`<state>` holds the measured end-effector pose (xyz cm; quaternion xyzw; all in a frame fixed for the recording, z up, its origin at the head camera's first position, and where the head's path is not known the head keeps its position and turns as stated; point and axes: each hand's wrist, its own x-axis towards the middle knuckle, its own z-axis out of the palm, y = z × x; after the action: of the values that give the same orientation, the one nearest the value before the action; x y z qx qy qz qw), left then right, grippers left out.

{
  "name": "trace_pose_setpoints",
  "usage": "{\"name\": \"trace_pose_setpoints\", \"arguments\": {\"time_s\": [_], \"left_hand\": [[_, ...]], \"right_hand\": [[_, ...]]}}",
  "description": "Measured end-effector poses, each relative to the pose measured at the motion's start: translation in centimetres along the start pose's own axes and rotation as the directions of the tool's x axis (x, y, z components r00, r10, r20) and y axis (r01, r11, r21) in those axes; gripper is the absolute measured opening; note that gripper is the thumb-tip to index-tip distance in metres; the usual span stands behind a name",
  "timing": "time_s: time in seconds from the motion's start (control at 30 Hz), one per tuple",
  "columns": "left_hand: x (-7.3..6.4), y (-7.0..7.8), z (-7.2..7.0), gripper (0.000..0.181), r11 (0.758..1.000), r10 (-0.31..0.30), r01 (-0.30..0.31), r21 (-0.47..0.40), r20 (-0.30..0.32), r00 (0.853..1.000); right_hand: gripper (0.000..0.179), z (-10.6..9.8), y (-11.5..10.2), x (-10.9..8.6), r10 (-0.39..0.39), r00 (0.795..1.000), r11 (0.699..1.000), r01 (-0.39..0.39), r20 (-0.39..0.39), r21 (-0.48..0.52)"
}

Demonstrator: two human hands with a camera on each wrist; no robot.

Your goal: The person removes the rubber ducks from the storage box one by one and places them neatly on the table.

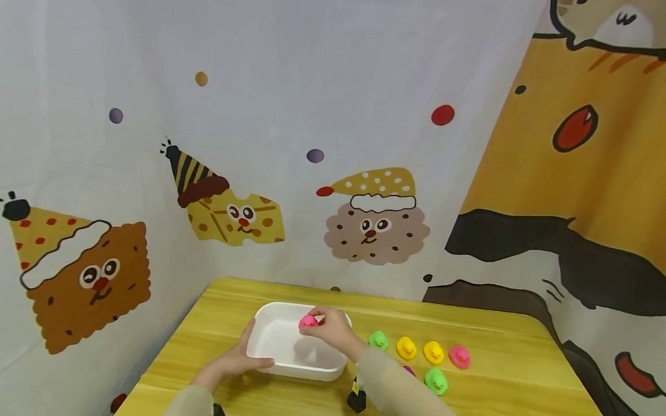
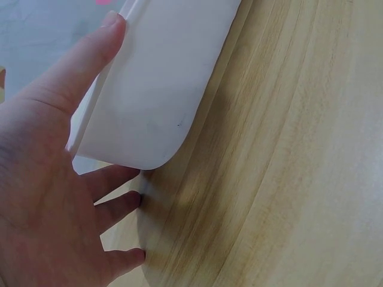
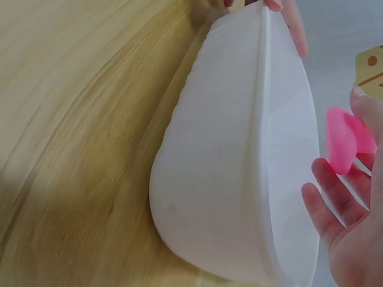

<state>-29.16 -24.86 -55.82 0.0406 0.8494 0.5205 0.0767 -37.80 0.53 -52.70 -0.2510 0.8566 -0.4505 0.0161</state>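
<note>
A white plastic basin (image 1: 296, 371) sits on the table. My left hand (image 1: 233, 357) holds its left end, thumb along the front rim and fingers around the side; the left wrist view shows that hand (image 2: 54, 155) close up against the basin wall (image 2: 155, 89). Above the basin's inside, my right hand (image 1: 335, 329) pinches a pink rubber duck (image 1: 307, 321) between thumb and fingers. In the right wrist view the pink duck (image 3: 342, 140) hangs beyond the basin's rim (image 3: 263, 137), with two fingers of the right hand (image 3: 359, 233) spread below it.
Right of the basin lie rubber ducks: green (image 1: 379, 340), yellow (image 1: 406, 347), another yellow (image 1: 433, 352), pink (image 1: 460, 356) and green (image 1: 436, 382). A purple one (image 1: 410, 370) is partly behind the right sleeve. A patterned cloth (image 1: 374, 78) hangs behind the wooden table (image 1: 504, 393).
</note>
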Motion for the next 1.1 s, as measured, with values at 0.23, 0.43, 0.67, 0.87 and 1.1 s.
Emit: {"name": "trace_pose_setpoints", "arguments": {"time_s": [0.23, 0.43, 0.67, 0.87, 1.1], "left_hand": [[-0.2, 0.5, -0.3, 0.123, 0.999, -0.039, 0.040, -0.023, 0.018, 0.999], [-0.3, 0.6, -0.4, 0.121, 0.999, -0.033, 0.033, 0.008, 0.032, 0.999], [0.0, 0.5, -0.4, 0.123, 0.999, -0.042, 0.042, 0.014, 0.023, 0.999], [0.4, -0.3, -0.4, 0.122, 0.999, -0.052, 0.052, -0.011, 0.045, 0.998], [0.9, -1.3, -0.5, 0.125, 0.999, -0.023, 0.024, -0.031, 0.035, 0.999]], "right_hand": [[0.034, -1.4, 0.3, -0.9, 0.036, 0.999, 0.999, -0.035, -0.022, 0.042], [0.034, -2.6, 0.5, -1.9, 0.044, 0.997, 0.998, -0.041, -0.062, 0.053], [0.034, -4.6, 0.8, -3.2, 0.053, 0.994, 0.997, -0.048, -0.092, 0.062], [0.038, -6.4, 2.0, -4.4, 0.048, 0.992, 0.996, -0.038, -0.118, 0.083], [0.040, -8.9, 2.8, -6.1, 0.090, 0.980, 0.994, -0.077, -0.176, 0.081]]}}
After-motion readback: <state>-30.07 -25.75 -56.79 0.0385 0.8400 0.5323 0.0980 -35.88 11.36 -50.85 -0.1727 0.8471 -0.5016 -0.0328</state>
